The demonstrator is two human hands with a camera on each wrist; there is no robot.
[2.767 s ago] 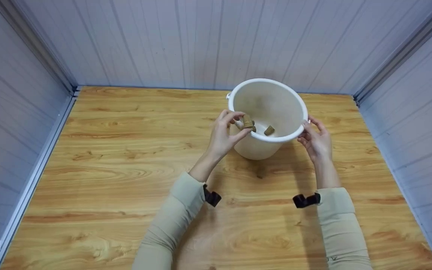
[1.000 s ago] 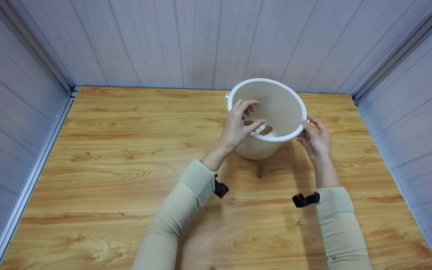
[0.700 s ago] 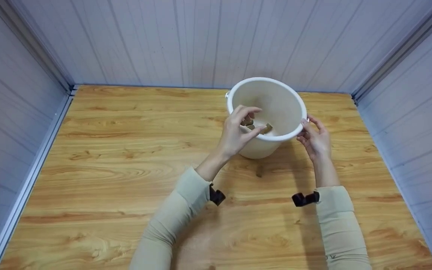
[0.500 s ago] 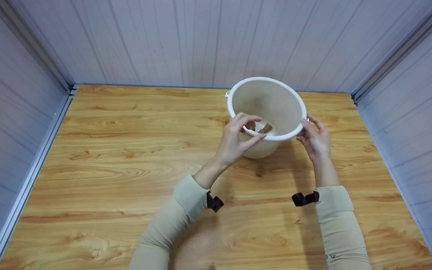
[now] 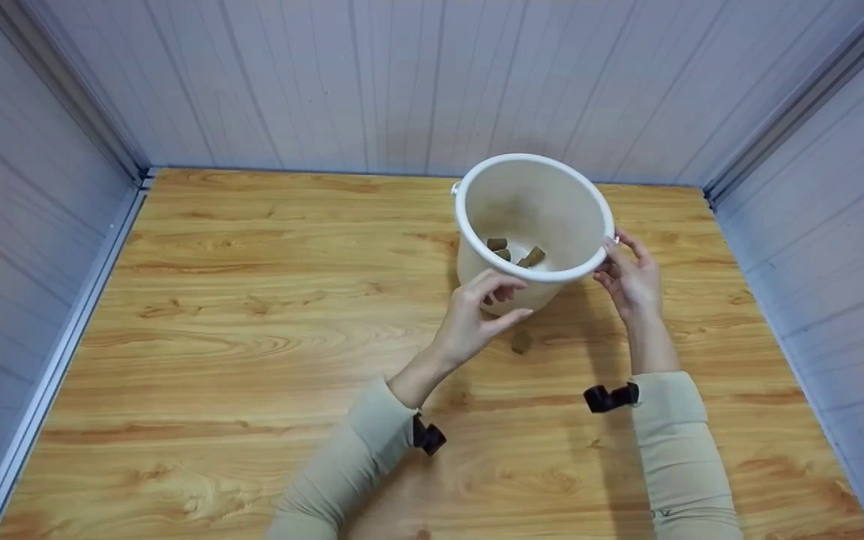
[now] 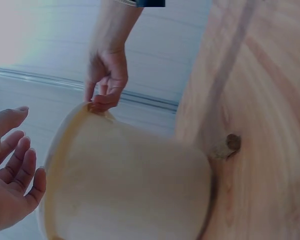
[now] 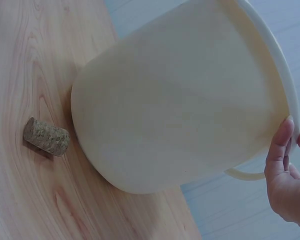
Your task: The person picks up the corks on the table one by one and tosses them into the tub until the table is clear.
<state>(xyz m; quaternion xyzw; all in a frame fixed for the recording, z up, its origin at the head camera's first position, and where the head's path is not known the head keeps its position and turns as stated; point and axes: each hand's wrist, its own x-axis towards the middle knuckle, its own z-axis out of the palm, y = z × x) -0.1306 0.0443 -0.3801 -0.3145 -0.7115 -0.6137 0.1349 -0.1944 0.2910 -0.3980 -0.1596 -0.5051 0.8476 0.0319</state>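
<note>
A white bucket [image 5: 559,202] stands at the back, right of centre, with several short brown cylinders [image 5: 535,257] of rough, pressed-looking material on its bottom. My right hand [image 5: 633,285] pinches its rim at the right side, thumb and fingers over the edge, next to the handle's end. In front of the bucket, my left hand [image 5: 469,319] hovers with thumb and fingers spread and nothing between them. Below it, another brown cylinder [image 5: 521,343] lies on the wood-patterned surface; the right wrist view shows that cylinder [image 7: 46,136] on its side near the bucket's base.
White panelled walls [image 5: 402,90] enclose the wood-patterned surface [image 5: 252,360] at the back and both sides. The bucket stands close to the back wall. Its thin handle [image 7: 245,175] hangs down by the right hand.
The left hand held a brown cylinder at the rim, let it go inside the bucket, then moved out and down in front of the bucket. The right hand has stayed on the rim.
</note>
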